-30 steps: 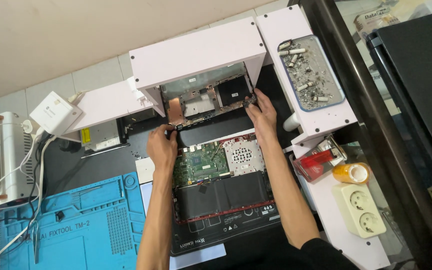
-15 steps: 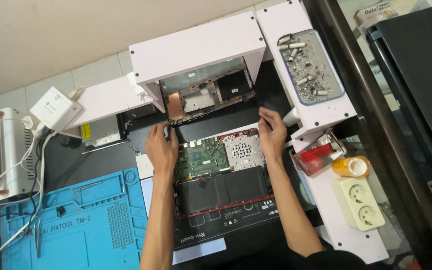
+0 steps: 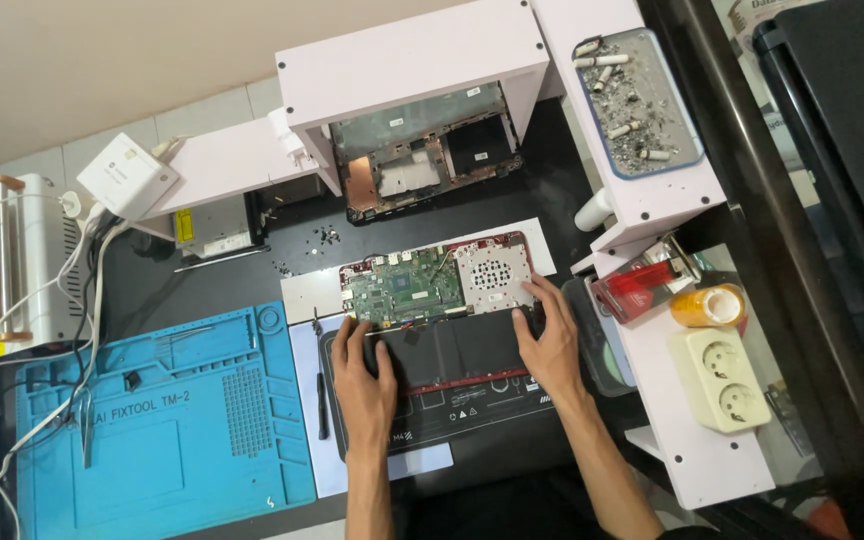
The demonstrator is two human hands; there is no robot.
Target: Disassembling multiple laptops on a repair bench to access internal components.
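Two hands rest flat on the opened laptop [image 3: 439, 310] lying on the black tabletop [image 3: 222, 285]. A second ago both were up at the far edge of the machine, holding the loose bottom cover against it; now that cover [image 3: 430, 150] lies apart, further back under the white shelf [image 3: 412, 55], its bare inside facing up, and the hands have come down toward the near half of the laptop. With the cover off, the inner parts are open to view: a green circuit board [image 3: 402, 288] on the left, a silvery perforated plate [image 3: 492, 272] beside it on the right, and a long black battery [image 3: 452, 348] across the near half.

The left hand [image 3: 364, 375] lies palm down with fingers spread on the left end of the battery, gripping nothing. The right hand [image 3: 548, 335] is likewise open, fingers splayed over the right end of the battery and the laptop's edge, just below the perforated plate. It seems the uncovering is done and the work has passed to the inside of the machine.

Small dark screws [image 3: 327, 237] lie scattered on the tabletop between cover and laptop. A blue work mat [image 3: 162, 410] lies to the left, and a slim dark tool [image 3: 322, 385] lies just beside the left hand. On the right, a white side shelf [image 3: 692, 455] carries a power socket [image 3: 720, 375], an orange tape roll [image 3: 707, 305] and a tray of cigarette ends [image 3: 637, 100].
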